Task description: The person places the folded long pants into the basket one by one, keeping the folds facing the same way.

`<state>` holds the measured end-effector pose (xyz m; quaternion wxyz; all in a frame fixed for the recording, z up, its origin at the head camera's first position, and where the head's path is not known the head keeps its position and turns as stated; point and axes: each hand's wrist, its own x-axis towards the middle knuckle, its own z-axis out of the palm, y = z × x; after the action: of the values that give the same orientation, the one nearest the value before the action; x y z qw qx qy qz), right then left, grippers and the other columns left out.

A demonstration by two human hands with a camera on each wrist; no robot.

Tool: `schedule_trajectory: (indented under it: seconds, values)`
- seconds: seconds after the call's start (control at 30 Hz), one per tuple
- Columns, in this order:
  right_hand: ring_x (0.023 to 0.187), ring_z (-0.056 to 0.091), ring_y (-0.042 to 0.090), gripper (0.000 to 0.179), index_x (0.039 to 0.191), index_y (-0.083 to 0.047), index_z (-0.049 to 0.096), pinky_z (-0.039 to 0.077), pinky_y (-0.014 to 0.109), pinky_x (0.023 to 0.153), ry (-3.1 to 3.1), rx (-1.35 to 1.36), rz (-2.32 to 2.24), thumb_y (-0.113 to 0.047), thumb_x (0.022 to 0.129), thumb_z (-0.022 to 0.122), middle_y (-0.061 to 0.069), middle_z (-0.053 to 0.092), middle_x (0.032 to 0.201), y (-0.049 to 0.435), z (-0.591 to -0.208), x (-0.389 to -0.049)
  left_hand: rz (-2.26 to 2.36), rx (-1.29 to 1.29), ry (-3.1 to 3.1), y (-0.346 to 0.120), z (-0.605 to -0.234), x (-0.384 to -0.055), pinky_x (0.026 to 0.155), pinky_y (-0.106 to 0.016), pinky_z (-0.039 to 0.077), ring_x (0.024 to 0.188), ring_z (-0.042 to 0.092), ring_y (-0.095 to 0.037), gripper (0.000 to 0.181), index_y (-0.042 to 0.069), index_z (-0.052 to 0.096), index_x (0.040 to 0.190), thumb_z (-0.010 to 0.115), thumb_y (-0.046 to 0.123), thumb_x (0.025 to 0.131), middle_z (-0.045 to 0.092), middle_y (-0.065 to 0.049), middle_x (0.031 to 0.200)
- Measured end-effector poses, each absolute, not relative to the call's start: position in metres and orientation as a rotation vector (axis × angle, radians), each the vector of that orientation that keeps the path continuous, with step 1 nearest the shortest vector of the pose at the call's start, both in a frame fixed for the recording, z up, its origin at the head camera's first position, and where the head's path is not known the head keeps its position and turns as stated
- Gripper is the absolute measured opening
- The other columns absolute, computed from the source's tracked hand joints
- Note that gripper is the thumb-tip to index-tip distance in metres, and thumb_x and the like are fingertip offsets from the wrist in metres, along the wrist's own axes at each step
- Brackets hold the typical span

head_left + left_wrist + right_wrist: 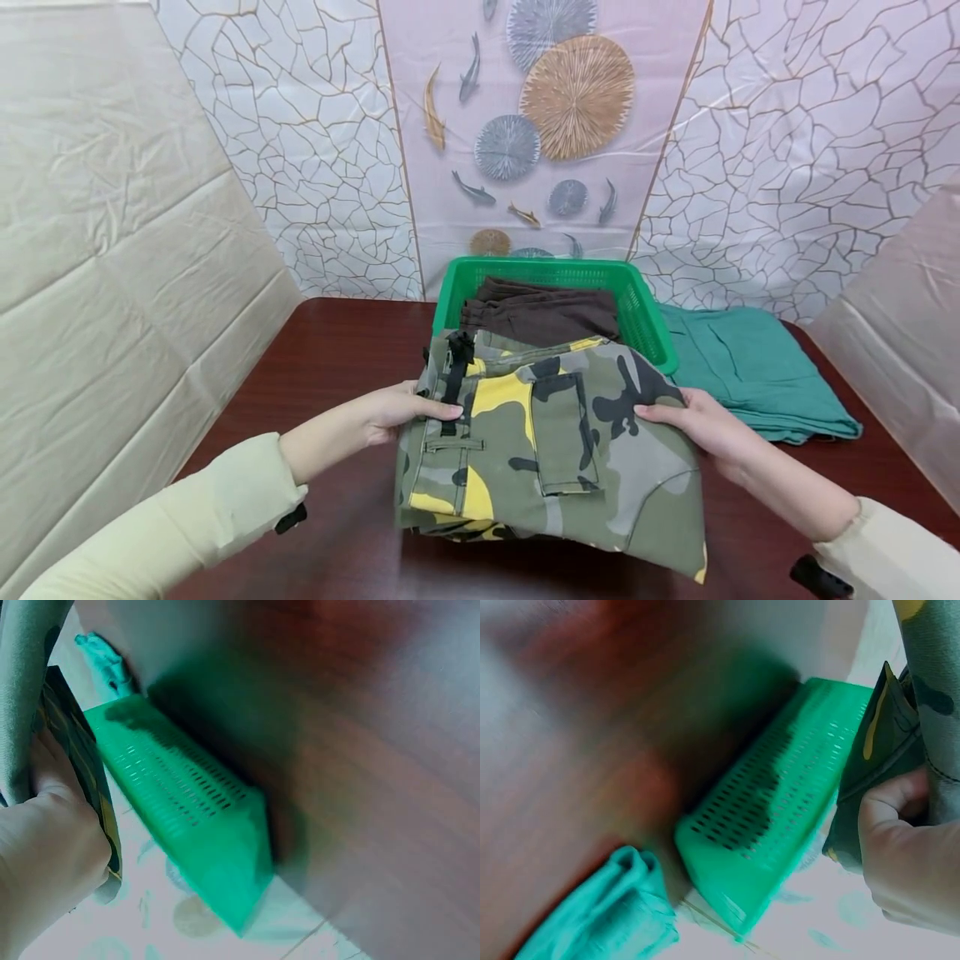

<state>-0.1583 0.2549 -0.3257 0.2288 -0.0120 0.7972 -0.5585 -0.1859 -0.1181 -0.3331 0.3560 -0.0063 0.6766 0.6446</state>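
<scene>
A folded pair of camouflage trousers in grey-green, yellow and black hangs above the table, in front of a green basket. My left hand grips its left side by the waistband, thumb on top near a black strap. On the opposite side my right hand pinches the fabric, thumb above and fingers underneath. In the left wrist view the left hand has its fingers tucked into the folded cloth. The right wrist view shows the right hand curled round the trousers' layers.
The green plastic basket stands at the table's back and holds dark brown folded cloth. Right of it lies a folded green garment. The dark red-brown table is enclosed by patterned cloth walls.
</scene>
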Motion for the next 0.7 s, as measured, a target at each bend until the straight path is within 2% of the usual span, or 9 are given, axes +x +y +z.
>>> schedule_trajectory:
  seconds: [0.13, 0.3, 0.53, 0.6, 0.7]
  values:
    - [0.080, 0.066, 0.008, 0.046, 0.126, 0.000, 0.045, 0.054, 0.029, 0.076, 2.212, -0.022, -1.525, -0.032, 0.096, 0.054, -0.012, 0.069, 0.088, 0.255, -0.312, -0.165, 1.690, -0.014, 1.748, -0.117, -0.320, -0.192, 0.085, -0.035, 0.055, 0.084, 0.069, -0.013, 0.044, 0.005, 0.043, 0.132, 0.060, 0.008, 0.091, 0.067, 0.000, 0.095]
    - [0.093, 0.065, 0.006, 0.055, 0.141, -0.007, 0.025, 0.053, 0.030, 0.083, 2.043, -0.062, -1.656, -0.028, 0.098, 0.051, -0.014, 0.067, 0.100, 0.258, -0.301, -0.173, 1.746, -0.017, 1.745, -0.119, -0.303, -0.202, 0.082, -0.033, 0.056, 0.082, 0.069, -0.012, 0.047, 0.006, 0.039, 0.136, 0.057, 0.010, 0.093, 0.068, 0.001, 0.093]
    - [0.102, 0.062, 0.006, 0.074, 0.151, -0.020, -0.001, 0.052, 0.032, 0.087, 1.914, -0.191, -1.795, -0.011, 0.097, 0.049, -0.015, 0.058, 0.116, 0.260, -0.293, -0.187, 1.844, -0.018, 1.759, -0.120, -0.282, -0.222, 0.070, -0.028, 0.057, 0.073, 0.069, -0.011, 0.031, 0.009, 0.047, 0.124, 0.054, 0.011, 0.095, 0.070, 0.003, 0.083]
    - [0.101, 0.062, 0.006, 0.077, 0.152, -0.021, -0.004, 0.052, 0.033, 0.086, 1.935, -0.197, -1.784, -0.011, 0.097, 0.049, -0.015, 0.058, 0.115, 0.259, -0.289, -0.191, 1.850, -0.013, 1.761, -0.120, -0.278, -0.227, 0.070, -0.027, 0.057, 0.072, 0.070, -0.011, 0.026, 0.010, 0.048, 0.120, 0.054, 0.011, 0.095, 0.070, 0.003, 0.082]
    - [0.096, 0.064, 0.007, 0.072, 0.150, -0.021, 0.003, 0.053, 0.032, 0.084, 1.950, -0.180, -1.798, -0.009, 0.096, 0.050, -0.013, 0.060, 0.110, 0.257, -0.285, -0.199, 1.821, 0.018, 1.782, -0.120, -0.271, -0.236, 0.072, -0.028, 0.057, 0.073, 0.070, -0.011, 0.023, 0.012, 0.050, 0.117, 0.054, 0.011, 0.095, 0.071, 0.003, 0.081]
